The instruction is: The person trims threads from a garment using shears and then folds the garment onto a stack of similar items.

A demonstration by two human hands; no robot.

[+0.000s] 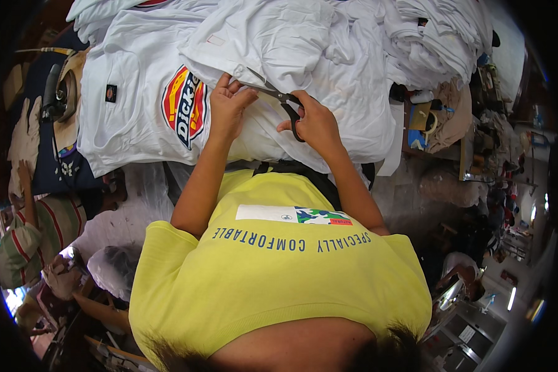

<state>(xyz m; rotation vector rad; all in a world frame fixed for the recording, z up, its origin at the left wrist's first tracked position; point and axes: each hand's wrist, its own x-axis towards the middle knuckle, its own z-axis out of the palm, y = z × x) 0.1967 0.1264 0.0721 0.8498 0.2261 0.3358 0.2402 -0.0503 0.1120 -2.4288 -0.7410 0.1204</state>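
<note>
Workroom, cluttered and darker toward the rim; directions by a clock face centred on the view. From ten to two o'clock, layered white cloth.

Item: metal scissors with black looped handles (281, 97), at twelve o'clock, blades aimed toward eleven, at the lower edge of a rumpled white knit garment (260, 40); so angled, probably, to bring the tips alongside that edge.

Item: right hand (316, 124), at one o'clock, closed around the scissor loops, presumably for control of both blades.

Item: left hand (227, 111), at eleven o'clock, fingers curled, tips at the garment edge just beside the blades; likely placed there to steady loose fabric. Actual pinch on the cloth: cannot tell.

Item: white T-shirt with a red-and-yellow emblem (136, 105), between ten and eleven, spread fairly flat, perhaps to spare the print from creasing.

Item: heaped pile of white garments (437, 40), between one and two, set to one side, apparently to allow working room.

Item: dark-handled iron (57, 102), at ten, apart from the white cloth; prudent placing for a possibly hot tool.

Item: co-worker in a striped shirt (43, 229), at nine.
</note>
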